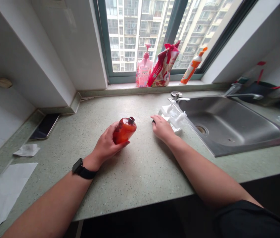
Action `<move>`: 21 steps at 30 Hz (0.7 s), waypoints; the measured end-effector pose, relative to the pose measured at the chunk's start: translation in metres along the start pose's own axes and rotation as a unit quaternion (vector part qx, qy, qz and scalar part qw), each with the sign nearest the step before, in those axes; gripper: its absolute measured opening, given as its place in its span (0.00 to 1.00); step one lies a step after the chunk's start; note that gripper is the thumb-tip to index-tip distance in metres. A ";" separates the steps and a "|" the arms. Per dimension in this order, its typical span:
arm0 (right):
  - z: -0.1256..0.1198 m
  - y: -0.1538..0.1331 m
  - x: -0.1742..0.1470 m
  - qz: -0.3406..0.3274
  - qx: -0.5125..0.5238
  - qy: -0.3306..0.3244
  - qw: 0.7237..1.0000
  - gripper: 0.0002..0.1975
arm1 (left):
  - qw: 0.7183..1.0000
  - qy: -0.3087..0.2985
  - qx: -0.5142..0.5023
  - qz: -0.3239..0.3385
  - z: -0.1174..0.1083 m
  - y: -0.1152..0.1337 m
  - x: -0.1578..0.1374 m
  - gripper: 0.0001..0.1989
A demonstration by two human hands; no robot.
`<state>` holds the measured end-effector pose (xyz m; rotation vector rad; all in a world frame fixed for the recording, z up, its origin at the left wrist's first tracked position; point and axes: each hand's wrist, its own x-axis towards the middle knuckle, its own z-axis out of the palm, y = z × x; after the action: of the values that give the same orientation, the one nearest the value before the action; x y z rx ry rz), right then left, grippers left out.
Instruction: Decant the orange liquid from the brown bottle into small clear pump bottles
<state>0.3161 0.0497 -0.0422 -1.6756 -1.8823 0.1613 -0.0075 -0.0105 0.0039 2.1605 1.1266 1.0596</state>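
Note:
My left hand (107, 142) is wrapped round an amber bottle (125, 131), which tilts to the right just over the counter. The bottle's neck is uncapped. To the right, my right hand (163, 128) is low at the counter, fingers curled over a small black piece (154, 121). Most of that piece is hidden; it looks like a cap. Right behind this hand are clear bottles (166, 111) with white tops (181, 116), partly covered by the hand.
A steel sink (241, 148) with a faucet is on the right. A pink pump bottle (143, 72), red bag (163, 67) and orange-white bottle (191, 69) line the windowsill. At left lie a phone (45, 126), crumpled tissue (27, 150) and white paper (7, 191).

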 end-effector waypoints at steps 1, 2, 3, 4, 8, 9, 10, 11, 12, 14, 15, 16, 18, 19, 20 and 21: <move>0.001 0.000 -0.001 0.001 -0.005 -0.004 1.000 0.22 | 1.000 0.002 0.003 -0.001 0.000 0.000 0.000 0.38; 0.002 0.000 -0.001 0.000 -0.009 -0.009 1.000 0.22 | 1.000 0.006 0.005 -0.004 0.000 0.000 0.000 0.38; 0.001 0.000 -0.001 -0.001 -0.012 -0.012 1.000 0.22 | 1.000 0.010 0.008 -0.008 0.000 0.000 0.000 0.38; -0.001 -0.002 -0.001 -0.004 -0.014 -0.015 1.000 0.21 | 1.000 0.014 0.009 -0.013 -0.001 0.000 0.000 0.39; -0.011 -0.016 -0.003 -0.034 -0.003 -0.032 0.999 0.20 | 0.999 0.025 0.011 -0.020 -0.001 -0.001 0.000 0.39; -0.013 -0.022 -0.005 -0.050 0.009 -0.041 0.998 0.19 | 0.999 0.027 0.013 -0.019 -0.001 -0.001 0.000 0.39; -0.015 -0.028 -0.008 -0.071 0.026 -0.054 0.996 0.18 | 0.999 0.030 0.015 -0.019 -0.002 -0.001 0.000 0.39; -0.017 -0.035 -0.011 -0.103 0.056 -0.079 0.990 0.18 | 0.999 0.032 0.017 -0.021 -0.002 -0.002 0.000 0.40; -0.017 -0.042 -0.014 -0.135 0.082 -0.102 0.982 0.17 | 0.999 0.035 0.019 -0.023 -0.002 -0.002 0.000 0.40; -0.017 -0.054 -0.021 -0.195 0.108 -0.133 0.966 0.14 | 0.998 0.040 0.022 -0.032 -0.003 -0.002 0.000 0.40; -0.016 -0.059 -0.023 -0.218 0.116 -0.142 0.959 0.12 | 0.998 0.044 0.026 -0.036 -0.004 -0.002 0.000 0.41; -0.015 -0.062 -0.025 -0.233 0.118 -0.144 0.954 0.11 | 0.997 0.049 0.032 -0.041 -0.004 -0.002 0.000 0.40; -0.014 -0.065 -0.027 -0.240 0.118 -0.140 0.954 0.11 | 0.996 0.063 0.047 -0.052 -0.006 -0.002 0.001 0.39; -0.013 -0.064 -0.027 -0.234 0.116 -0.135 0.956 0.11 | 0.994 0.074 0.054 -0.059 -0.008 -0.002 0.001 0.38; -0.013 -0.063 -0.026 -0.225 0.117 -0.131 0.958 0.11 | 0.992 0.085 0.058 -0.068 -0.010 -0.001 0.001 0.37; -0.013 -0.061 -0.025 -0.215 0.118 -0.127 0.961 0.11 | 0.991 0.095 0.060 -0.078 -0.013 0.000 0.001 0.36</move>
<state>0.2705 0.0112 -0.0120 -1.0983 -2.2673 0.4208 -0.0175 -0.0083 0.0118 2.0542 1.4541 1.1717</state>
